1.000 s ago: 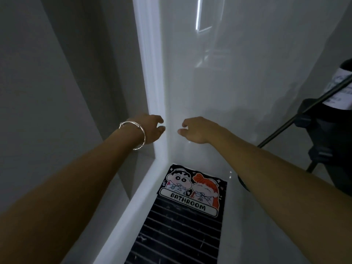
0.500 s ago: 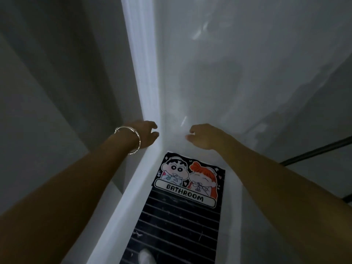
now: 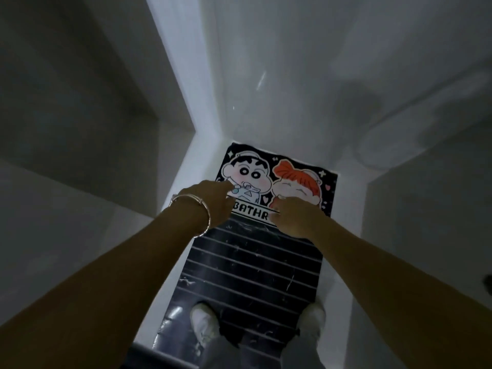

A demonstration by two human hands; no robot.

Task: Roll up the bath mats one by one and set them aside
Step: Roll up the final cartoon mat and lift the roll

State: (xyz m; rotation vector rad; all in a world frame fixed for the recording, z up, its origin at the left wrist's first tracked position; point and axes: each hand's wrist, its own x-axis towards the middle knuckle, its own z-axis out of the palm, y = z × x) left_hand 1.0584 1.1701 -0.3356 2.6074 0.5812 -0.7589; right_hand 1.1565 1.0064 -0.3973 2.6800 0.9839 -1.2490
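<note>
The mat (image 3: 255, 267) lies flat on the white floor (image 3: 346, 235), long and narrow, its left side close along a raised ledge (image 3: 183, 182) and its cartoon end farthest from the person. Both hands hang over that cartoon end: the left hand (image 3: 213, 202), with a bangle (image 3: 207, 218) at the wrist, and the right hand (image 3: 295, 221) sit near each other, fingers loosely curled and holding nothing. Whether they touch the mat I cannot tell

The step in hand looks like the reach for the far edge (image 3: 279, 155) to start the roll. To do it well, the hands should spread apart first, one toward each far corner, since a grip near the middle lets the corners lag and the roll goes crooked. Pinch the edge, fold it over tight, then roll toward the body with even pressure from both palms

The main snag is underfoot: the left shoe (image 3: 203, 327) stands on the near end, and the right shoe (image 3: 312, 319) sits at its right edge. Both need to step off before the roll gets there. The ledge leaves the left hand little room, so keep that wrist in over the mat
</note>
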